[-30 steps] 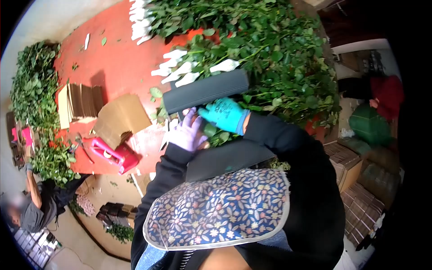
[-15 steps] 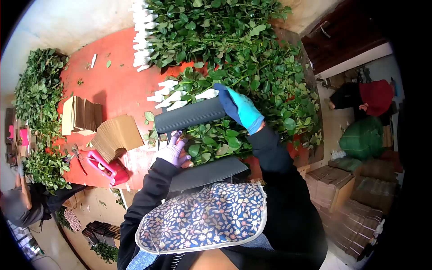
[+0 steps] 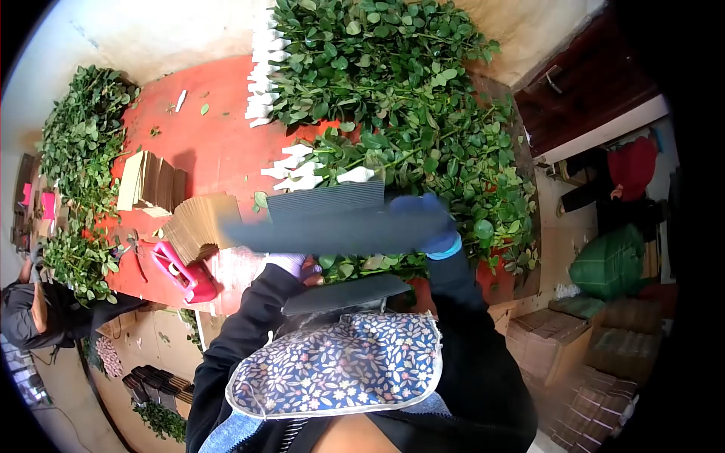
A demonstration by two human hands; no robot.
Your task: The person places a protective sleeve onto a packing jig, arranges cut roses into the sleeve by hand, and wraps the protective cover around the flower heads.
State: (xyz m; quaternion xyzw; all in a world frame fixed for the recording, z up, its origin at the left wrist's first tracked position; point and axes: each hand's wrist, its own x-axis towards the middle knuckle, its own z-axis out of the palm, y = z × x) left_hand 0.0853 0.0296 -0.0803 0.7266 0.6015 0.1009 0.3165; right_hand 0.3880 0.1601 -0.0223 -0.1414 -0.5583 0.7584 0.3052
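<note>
My right hand, in a blue glove, is closed on the right end of a dark flap, which is blurred by motion. Behind it stands a dark ridged panel. My left hand, in a lavender glove, is mostly hidden under the flap's lower edge; its grip does not show. Leafy stems lie between this flap and another black flap close to my apron. White-sleeved flower heads poke out just beyond the panel, their leafy stems running right.
On the red table are folded cardboard pieces, a cardboard stack, a pink tape dispenser and red-handled cutters. More foliage lines the left edge. One person is at left, another at right.
My right hand has drawn the dark flap down toward me, uncovering the ridged panel behind it. My left hand is now more covered by the flap. The view has shifted slightly.
</note>
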